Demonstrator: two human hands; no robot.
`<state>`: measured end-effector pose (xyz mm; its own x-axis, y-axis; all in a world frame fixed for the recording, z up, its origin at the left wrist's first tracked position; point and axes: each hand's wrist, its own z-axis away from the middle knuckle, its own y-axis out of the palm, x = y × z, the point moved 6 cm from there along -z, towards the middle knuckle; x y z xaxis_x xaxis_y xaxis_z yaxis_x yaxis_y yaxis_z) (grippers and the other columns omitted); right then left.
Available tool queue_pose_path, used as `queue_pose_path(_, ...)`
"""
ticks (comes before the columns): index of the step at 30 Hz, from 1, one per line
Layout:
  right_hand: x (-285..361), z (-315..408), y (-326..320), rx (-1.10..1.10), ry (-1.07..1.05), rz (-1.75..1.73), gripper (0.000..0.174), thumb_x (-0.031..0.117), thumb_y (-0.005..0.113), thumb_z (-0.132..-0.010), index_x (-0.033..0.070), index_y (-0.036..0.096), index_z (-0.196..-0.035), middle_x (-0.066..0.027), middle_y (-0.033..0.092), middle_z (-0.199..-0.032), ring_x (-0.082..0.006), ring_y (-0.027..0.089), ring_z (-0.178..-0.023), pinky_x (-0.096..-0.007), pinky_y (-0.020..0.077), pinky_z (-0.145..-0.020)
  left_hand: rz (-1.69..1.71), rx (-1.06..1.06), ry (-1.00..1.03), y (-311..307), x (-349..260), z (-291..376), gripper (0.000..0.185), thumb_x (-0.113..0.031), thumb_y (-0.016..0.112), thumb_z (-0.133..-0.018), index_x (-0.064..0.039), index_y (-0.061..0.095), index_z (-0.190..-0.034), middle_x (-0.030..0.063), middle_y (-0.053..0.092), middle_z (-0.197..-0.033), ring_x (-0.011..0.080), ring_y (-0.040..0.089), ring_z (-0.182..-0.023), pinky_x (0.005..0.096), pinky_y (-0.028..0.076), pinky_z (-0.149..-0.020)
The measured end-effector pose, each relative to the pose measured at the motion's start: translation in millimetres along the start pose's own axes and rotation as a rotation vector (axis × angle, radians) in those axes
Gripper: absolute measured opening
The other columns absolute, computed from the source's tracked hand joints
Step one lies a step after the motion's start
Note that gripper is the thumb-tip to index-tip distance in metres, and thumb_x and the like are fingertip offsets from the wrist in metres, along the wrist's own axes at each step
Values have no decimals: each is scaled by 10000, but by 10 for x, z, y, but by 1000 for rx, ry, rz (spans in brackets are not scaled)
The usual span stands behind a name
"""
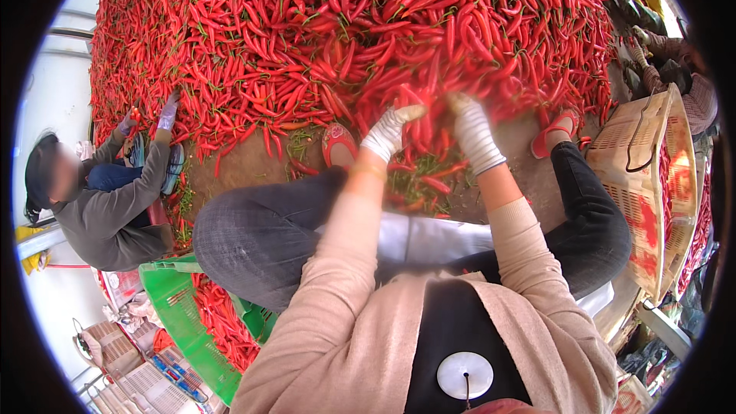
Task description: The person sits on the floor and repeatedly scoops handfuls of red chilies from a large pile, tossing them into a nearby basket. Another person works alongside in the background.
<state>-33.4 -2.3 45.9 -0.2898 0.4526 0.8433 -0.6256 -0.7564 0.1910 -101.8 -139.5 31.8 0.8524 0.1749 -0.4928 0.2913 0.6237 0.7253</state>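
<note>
A large heap of red chili peppers [259,57] with green stems rises in front of me. Both my hands wear white ribbed gloves and are at the near edge of the heap. My left hand [394,126] is curled, its thumb pointing right, with blurred red peppers against its fingers. A little to the right, my right hand [474,129] points into the heap, fingertips blurred by motion. Whether either hand grips a pepper cannot be made out. Below and between the hands, loose peppers and green stems [422,175] lie on the ground.
A green plastic crate [172,305] holding red peppers [224,322] stands at my left. To the right are tan plastic crates [627,178] with peppers. One person [115,207] sits at the heap's left; another person's sleeve [698,100] shows at right. Stacked crates [144,385] stand lower left.
</note>
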Motion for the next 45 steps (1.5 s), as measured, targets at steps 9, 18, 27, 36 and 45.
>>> queue_pose_path(9,126,20,1,-263,-549,953,263,306,595,-915,45,631,-916,-71,646,-721,-165,539,-516,-305,466,-493,-188,-11,-23,-202,130,-167,490,-145,712,-773,-36,560,-1226,125,669,-1069,261,664,-918,384,549,-820)
queue_pose_path(18,42,-241,-219,-188,5,136,313,341,581,-927,37,638,-977,-21,609,-768,-98,513,-551,-247,453,-486,217,42,16,-486,268,-358,519,-197,717,-784,-43,538,-1246,107,660,-1071,248,668,-870,361,572,-761)
queue_pose_path(27,161,-537,17,-104,-436,1265,370,237,666,-813,5,566,-1083,-219,631,-1004,-404,606,-929,-431,491,-835,299,-67,127,-589,112,-364,570,-202,721,-791,-21,500,-1284,161,637,-1102,288,652,-938,407,557,-824)
queue_pose_path(36,411,18,4,-146,-563,582,190,211,587,-922,32,616,-980,-37,621,-739,-130,552,-555,-296,474,-498,104,-46,10,-134,299,-354,476,-95,695,-799,-50,534,-1244,80,645,-1092,238,615,-1030,369,505,-926)
queue_pose_path(45,68,-77,-206,51,-99,1010,168,271,597,-891,105,619,-885,-61,606,-685,-245,600,-604,-357,478,-526,78,-58,290,-109,-292,-168,458,-125,684,-802,-18,535,-1222,132,640,-1129,264,656,-915,370,551,-826)
